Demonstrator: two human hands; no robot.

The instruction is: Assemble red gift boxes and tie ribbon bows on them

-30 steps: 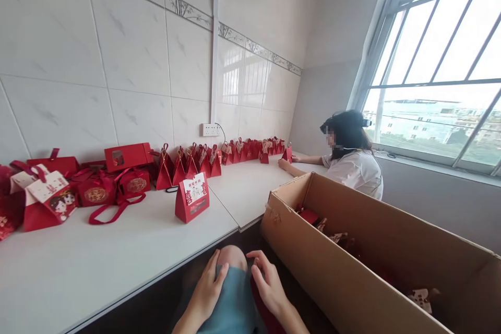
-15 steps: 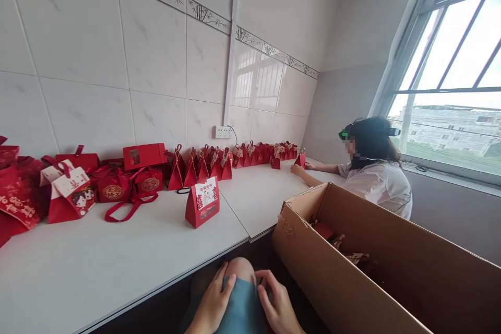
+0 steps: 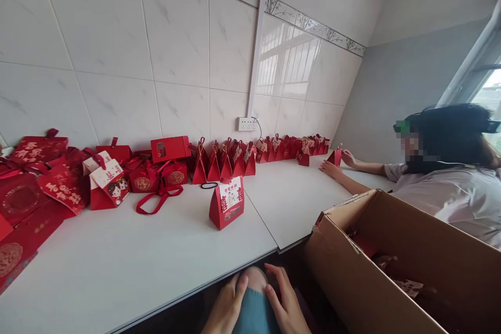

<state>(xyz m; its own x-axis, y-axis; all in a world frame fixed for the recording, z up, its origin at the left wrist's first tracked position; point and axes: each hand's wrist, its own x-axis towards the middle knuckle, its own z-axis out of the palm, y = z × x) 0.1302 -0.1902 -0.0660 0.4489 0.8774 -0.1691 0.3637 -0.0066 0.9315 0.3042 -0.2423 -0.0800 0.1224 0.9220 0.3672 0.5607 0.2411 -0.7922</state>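
Note:
Below the table edge, my left hand (image 3: 229, 303) rests on one side of my knee (image 3: 255, 277), thumb apart from the fingers and nothing held. On the other side lies my right hand (image 3: 286, 300), its fingers loosely bent and spread, also holding nothing. Teal cloth (image 3: 256, 313) covers my leg between them. Nearest to both hands on the white table (image 3: 164, 255) stands an upright red gift box (image 3: 227, 203) with a white printed label. Behind it lies a small black loop (image 3: 209, 185).
Red gift boxes and bags (image 3: 62, 188) crowd the table's left. Several pointed red boxes (image 3: 225, 163) line the wall. An open cardboard box (image 3: 352, 266) with red items inside stands right. Beyond it, a co-worker's hands (image 3: 332, 168) are at another red box (image 3: 335, 157).
My view has turned left, so the scene sits farther right and more red bags show at the left. Both my hands stay at my knee.

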